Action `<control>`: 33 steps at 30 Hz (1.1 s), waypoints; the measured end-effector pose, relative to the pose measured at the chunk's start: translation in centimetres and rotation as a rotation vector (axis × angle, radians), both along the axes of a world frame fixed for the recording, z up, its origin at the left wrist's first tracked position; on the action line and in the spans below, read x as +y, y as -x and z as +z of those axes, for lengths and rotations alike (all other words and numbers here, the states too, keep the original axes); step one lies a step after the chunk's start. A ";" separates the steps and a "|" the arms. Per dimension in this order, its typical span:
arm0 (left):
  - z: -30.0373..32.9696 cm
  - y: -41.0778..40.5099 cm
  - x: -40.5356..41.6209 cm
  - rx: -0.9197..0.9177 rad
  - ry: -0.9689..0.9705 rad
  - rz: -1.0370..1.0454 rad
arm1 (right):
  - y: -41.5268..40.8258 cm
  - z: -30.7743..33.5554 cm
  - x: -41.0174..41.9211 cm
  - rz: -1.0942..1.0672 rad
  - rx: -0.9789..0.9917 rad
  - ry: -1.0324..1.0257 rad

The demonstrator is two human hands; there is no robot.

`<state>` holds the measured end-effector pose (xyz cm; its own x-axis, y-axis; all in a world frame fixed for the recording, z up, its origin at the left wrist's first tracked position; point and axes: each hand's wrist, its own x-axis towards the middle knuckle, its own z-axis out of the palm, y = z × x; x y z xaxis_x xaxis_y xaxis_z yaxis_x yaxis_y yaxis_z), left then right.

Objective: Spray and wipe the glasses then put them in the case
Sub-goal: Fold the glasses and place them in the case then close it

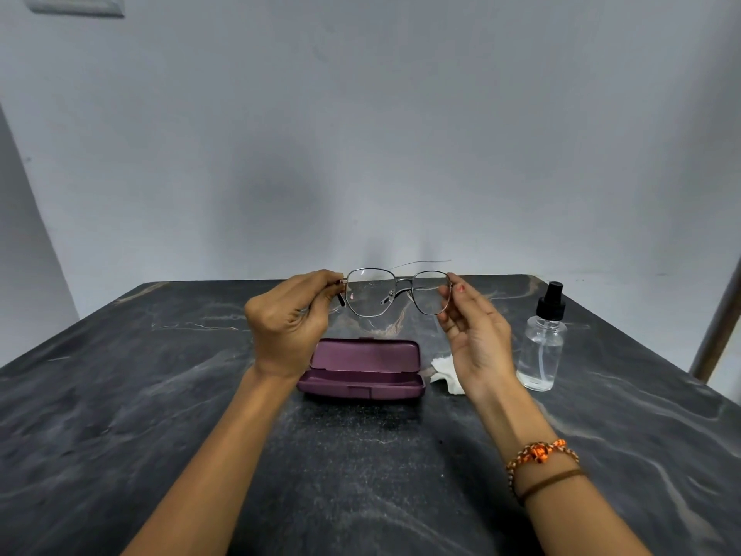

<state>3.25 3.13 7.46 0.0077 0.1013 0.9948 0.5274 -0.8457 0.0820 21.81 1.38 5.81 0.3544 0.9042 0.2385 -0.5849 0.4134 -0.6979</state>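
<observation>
Both hands hold the glasses up in the air above the far middle of the dark marbled bench. The left hand grips the left end of the thin metal frame, its fingers curled and pinching at the hinge; the dark tip of the folded temple shows just beside the hand. The right hand is turned palm-up and more relaxed — its thumb and forefinger pinch the right end of the frame, while the remaining fingers lie loosely curled below. One thin temple arm stretches out to the right behind the lenses, which face the wearer and stand roughly upright.

Directly beneath the glasses, on the bench, lies the purple case, open, its lid tipped back toward the far side and its hollow visible. Just right of the case, partly hidden behind the right wrist, sits a crumpled white cloth. Further right stands a clear spray bottle with a black nozzle, upright and apart from the cloth.

The right forearm carries an orange beaded bracelet and a thin brown band beside it. A pale grey wall rises behind the bench — a light fitting of some sort is cut off at the top-left corner, too cropped to identify.
</observation>
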 end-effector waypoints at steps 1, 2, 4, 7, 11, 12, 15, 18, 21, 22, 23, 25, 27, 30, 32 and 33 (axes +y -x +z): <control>0.0 0.0 0.0 -0.001 -0.002 0.002 | 0.0 0.0 0.0 0.025 0.016 0.005; 0.0 0.0 0.0 0.002 -0.005 0.004 | 0.0 -0.1 0.1 0.046 0.031 0.010; 0.0 0.0 0.0 0.015 -0.006 0.007 | 0.0 -0.1 0.1 0.070 0.055 0.021; 0.0 -0.1 -0.1 0.028 0.001 0.013 | 0.0 0.0 0.1 0.073 0.068 0.020; 0.0 0.0 0.0 0.024 0.003 0.022 | -0.2 0.0 0.1 0.047 0.056 0.025; -0.1 0.1 0.0 0.018 0.003 0.026 | -0.2 -0.1 0.1 0.041 0.048 0.029; -0.1 0.0 0.0 -0.007 0.007 0.028 | -0.1 -0.1 0.2 0.044 0.054 0.029; -0.2 -0.1 0.1 0.012 -0.003 0.008 | 0.0 -0.2 0.1 0.070 0.113 0.027; -0.2 -0.4 -0.1 0.055 -0.020 0.004 | 0.1 -0.2 0.1 0.111 0.209 0.050; -0.1 -0.4 -0.1 0.067 -0.030 0.008 | 0.2 -0.2 0.0 0.120 0.224 0.059; -0.1 -0.3 -0.1 0.076 -0.038 0.010 | 0.3 -0.2 0.0 0.123 0.224 0.069; -0.1 -0.2 0.0 0.084 -0.044 0.017 | 0.4 -0.1 -0.1 0.124 0.209 0.079; -0.1 0.0 0.1 0.066 -0.035 0.020 | 0.4 0.1 -0.2 0.134 0.207 0.076; -0.2 0.0 0.3 0.006 -0.009 -0.022 | 0.4 0.3 -0.2 0.136 0.214 0.079; -0.5 -0.4 0.3 -0.047 0.024 -0.059 | 0.2 0.2 -0.2 0.121 0.198 0.094; -0.6 -0.6 0.3 -0.078 0.045 -0.079 | 0.1 0.2 -0.1 0.116 0.185 0.103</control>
<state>3.89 3.47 6.86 -0.0601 0.1478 0.9872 0.4502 -0.8787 0.1590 21.68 1.24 5.99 0.2763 0.9574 0.0838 -0.7463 0.2687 -0.6090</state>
